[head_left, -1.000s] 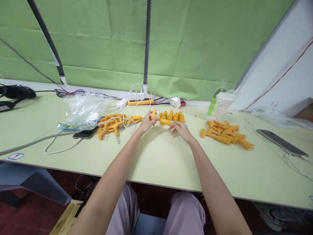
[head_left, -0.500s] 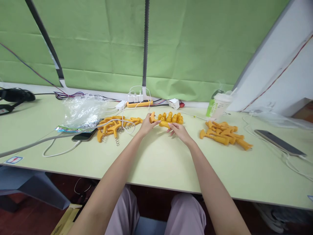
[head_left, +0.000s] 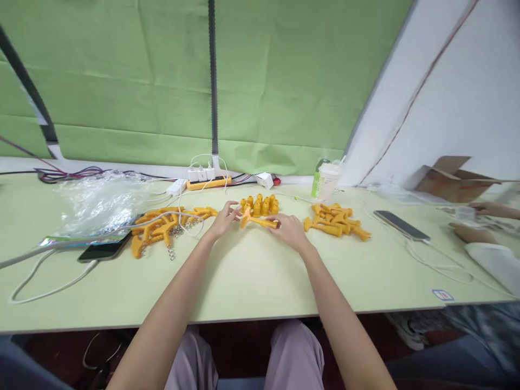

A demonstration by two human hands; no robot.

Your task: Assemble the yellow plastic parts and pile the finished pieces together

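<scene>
My right hand [head_left: 289, 230] is closed on the sleeve end of a yellow corkscrew [head_left: 260, 221], which lies nearly level just above the table. Its T-shaped handle points left and its metal spiral is hidden inside the sleeve. Beside that handle, apart from it, my left hand [head_left: 225, 219] is open with fingers spread. Several yellow sleeves [head_left: 266, 207] stand upright in rows right behind the corkscrew. To the left lies a pile of corkscrews with bare metal spirals [head_left: 164, 230]. On the right is a heap of sleeved corkscrews [head_left: 337, 219].
Clear plastic wrap [head_left: 105, 195] and a charging phone [head_left: 105, 249] lie at left, where a white cable crosses the bare-spiral pile. A power strip [head_left: 209, 182] and a drink cup [head_left: 327, 181] line the back. Another phone [head_left: 400, 225] and a co-worker's hands [head_left: 473, 233] are at right.
My view has swung to the right. My left hand has let go of the corkscrew's handle and moved slightly off, while my right hand keeps the sleeve end.
</scene>
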